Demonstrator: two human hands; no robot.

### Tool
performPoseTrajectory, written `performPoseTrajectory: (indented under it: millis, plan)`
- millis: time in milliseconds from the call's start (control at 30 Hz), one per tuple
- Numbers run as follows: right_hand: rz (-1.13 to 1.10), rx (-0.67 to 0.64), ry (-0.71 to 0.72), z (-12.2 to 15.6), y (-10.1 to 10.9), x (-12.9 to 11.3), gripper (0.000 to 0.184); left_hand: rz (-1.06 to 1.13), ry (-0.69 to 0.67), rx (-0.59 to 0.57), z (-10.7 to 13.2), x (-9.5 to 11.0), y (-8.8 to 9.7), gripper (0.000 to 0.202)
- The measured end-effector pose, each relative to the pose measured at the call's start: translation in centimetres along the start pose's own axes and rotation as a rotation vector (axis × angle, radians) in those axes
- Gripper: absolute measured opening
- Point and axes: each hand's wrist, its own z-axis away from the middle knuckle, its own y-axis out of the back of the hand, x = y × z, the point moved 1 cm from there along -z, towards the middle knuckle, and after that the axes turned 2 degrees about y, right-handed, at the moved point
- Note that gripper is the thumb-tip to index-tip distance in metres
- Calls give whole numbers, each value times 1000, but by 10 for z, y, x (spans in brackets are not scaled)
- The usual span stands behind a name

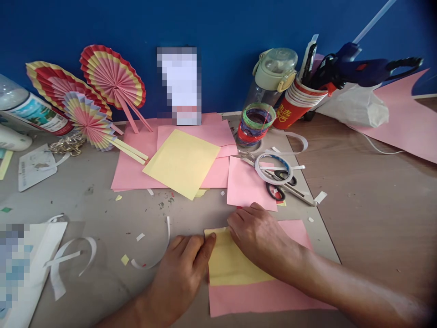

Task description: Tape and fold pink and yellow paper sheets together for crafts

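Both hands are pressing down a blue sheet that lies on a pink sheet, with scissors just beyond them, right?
Not quite: the head view shows the sheet under the left hand and right hand is yellow, not blue. It does lie on a pink sheet, with scissors beyond.

Deep blue wall [218, 27] across the back, grey work mat [102, 205] directly below the wall, brown wood-grain tabletop [375, 205] right of the mat, white baseboard strip [423, 96] at the wall's lower right edge, even soft lighting, no hard shadows.
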Motion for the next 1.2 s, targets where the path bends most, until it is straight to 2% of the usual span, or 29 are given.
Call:
performPoseTrajectory:
  millis: [300,533,867,1033,1200]
  plan:
    - [-57,-51,-51,-2,2,1,20,-52,6,-32,0,1,-3,41]
    - [-57,-113,-27,-2,1,3,20,-62,-4,27,-3,3,-3,38]
    - [-78,-138,-48,-4,7,1,19,-113,2,-74,-4,5,0,43]
    - [-66,-156,-29,-6,5,2,21,-104,21,-53,-4,5,-2,47]
    - [-98,-129,-90,-6,3,3,18,-135,7,-25,-5,5,-1,51]
